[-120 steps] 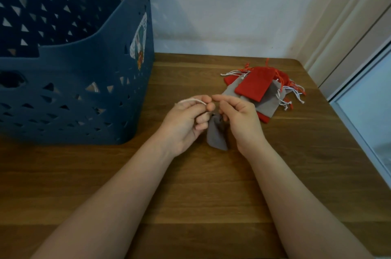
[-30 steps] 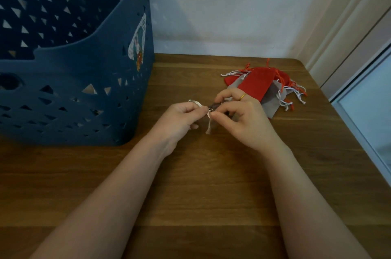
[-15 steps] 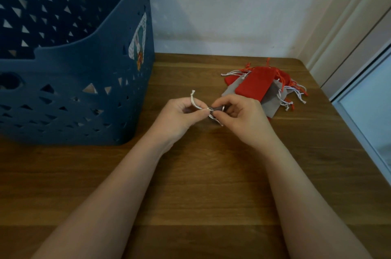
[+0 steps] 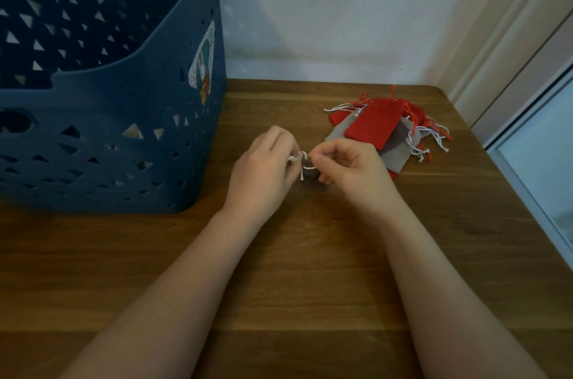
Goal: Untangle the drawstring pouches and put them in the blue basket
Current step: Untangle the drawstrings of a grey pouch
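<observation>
Head view: pulling the white drawstring [image 4: 300,158] hard could, I judge, tighten its knot, or drag on the pile of red and grey pouches [image 4: 383,129] just beside. The left hand [image 4: 263,168] pinches the drawstring; the right hand [image 4: 350,169] curls around a small grey pouch [image 4: 310,176] over the counter [image 4: 294,270]. The blue basket [image 4: 102,118] stands near, to the left.

You have a dark blue basket [image 4: 117,143], its walls pierced with triangle cut-outs and bearing a white, green and red sticker [image 4: 203,68]. Your desk [image 4: 294,270] is brown wood grain. The pile [image 4: 384,127] mixes red and grey pouches with white and red strings; the pouch [image 4: 310,175] between your hands is dark grey with a white cord.
</observation>
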Action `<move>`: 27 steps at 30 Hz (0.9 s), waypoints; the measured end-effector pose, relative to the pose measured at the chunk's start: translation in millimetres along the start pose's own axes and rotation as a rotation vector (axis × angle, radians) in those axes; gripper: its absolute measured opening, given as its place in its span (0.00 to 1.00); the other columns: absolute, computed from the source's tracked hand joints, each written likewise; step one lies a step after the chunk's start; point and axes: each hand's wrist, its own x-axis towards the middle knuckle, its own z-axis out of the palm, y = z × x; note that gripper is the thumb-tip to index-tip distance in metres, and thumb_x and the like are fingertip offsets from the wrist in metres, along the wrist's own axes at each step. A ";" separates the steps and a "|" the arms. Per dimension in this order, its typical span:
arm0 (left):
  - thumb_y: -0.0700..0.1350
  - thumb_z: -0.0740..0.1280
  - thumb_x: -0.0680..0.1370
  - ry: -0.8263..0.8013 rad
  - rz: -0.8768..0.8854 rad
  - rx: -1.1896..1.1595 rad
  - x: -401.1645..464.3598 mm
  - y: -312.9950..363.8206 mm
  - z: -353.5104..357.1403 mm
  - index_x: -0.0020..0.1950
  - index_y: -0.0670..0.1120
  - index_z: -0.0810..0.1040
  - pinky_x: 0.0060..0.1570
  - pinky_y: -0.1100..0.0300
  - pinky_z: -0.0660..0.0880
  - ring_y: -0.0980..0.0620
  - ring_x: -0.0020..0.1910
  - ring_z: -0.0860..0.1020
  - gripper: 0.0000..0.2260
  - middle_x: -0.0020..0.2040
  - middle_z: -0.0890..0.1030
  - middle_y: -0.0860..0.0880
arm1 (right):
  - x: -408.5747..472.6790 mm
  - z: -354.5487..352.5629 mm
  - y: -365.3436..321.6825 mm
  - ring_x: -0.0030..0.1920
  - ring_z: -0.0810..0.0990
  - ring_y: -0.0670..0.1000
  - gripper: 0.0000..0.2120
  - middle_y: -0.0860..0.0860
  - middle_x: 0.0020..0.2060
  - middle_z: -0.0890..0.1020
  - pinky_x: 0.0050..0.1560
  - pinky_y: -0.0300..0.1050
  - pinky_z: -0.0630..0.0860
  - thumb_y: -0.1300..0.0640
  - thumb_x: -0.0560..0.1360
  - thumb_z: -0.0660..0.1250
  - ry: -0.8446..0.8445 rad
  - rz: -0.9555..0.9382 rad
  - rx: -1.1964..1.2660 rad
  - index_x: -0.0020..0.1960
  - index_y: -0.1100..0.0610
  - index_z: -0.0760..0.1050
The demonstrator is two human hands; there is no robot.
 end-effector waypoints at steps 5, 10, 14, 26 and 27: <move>0.45 0.60 0.75 0.058 0.136 -0.017 -0.4 -2.0 0.6 0.44 0.43 0.76 0.39 0.66 0.67 0.56 0.44 0.71 0.07 0.45 0.77 0.47 | -0.7 -1.1 -2.8 0.26 0.70 0.42 0.07 0.47 0.30 0.78 0.27 0.33 0.67 0.62 0.77 0.63 0.020 0.075 0.175 0.46 0.55 0.79; 0.46 0.59 0.75 0.084 0.152 -0.064 -1.9 -2.3 1.6 0.44 0.43 0.76 0.40 0.67 0.67 0.54 0.44 0.72 0.09 0.44 0.77 0.47 | -0.8 -2.9 -5.1 0.24 0.68 0.43 0.08 0.45 0.26 0.79 0.25 0.32 0.65 0.63 0.77 0.63 -0.038 0.143 0.286 0.45 0.56 0.81; 0.46 0.60 0.76 0.108 0.137 -0.152 -2.6 -1.7 0.4 0.44 0.41 0.77 0.41 0.68 0.69 0.56 0.43 0.73 0.10 0.45 0.77 0.46 | 0.5 -3.3 -1.4 0.26 0.72 0.44 0.08 0.49 0.29 0.81 0.25 0.34 0.65 0.61 0.77 0.62 -0.130 0.233 0.379 0.46 0.57 0.80; 0.46 0.61 0.75 0.101 0.157 -0.213 -0.8 -4.2 -3.8 0.43 0.41 0.78 0.41 0.67 0.71 0.57 0.42 0.72 0.10 0.45 0.77 0.46 | 0.8 -3.5 2.4 0.25 0.78 0.44 0.05 0.48 0.29 0.82 0.25 0.34 0.69 0.64 0.76 0.63 -0.119 0.114 0.346 0.45 0.57 0.77; 0.46 0.61 0.75 0.098 0.149 -0.227 -0.8 -4.2 -3.8 0.43 0.41 0.78 0.42 0.67 0.71 0.57 0.42 0.72 0.10 0.44 0.77 0.46 | 1.3 -3.8 2.6 0.25 0.77 0.44 0.05 0.48 0.29 0.82 0.25 0.33 0.69 0.63 0.77 0.62 -0.131 0.129 0.337 0.45 0.57 0.77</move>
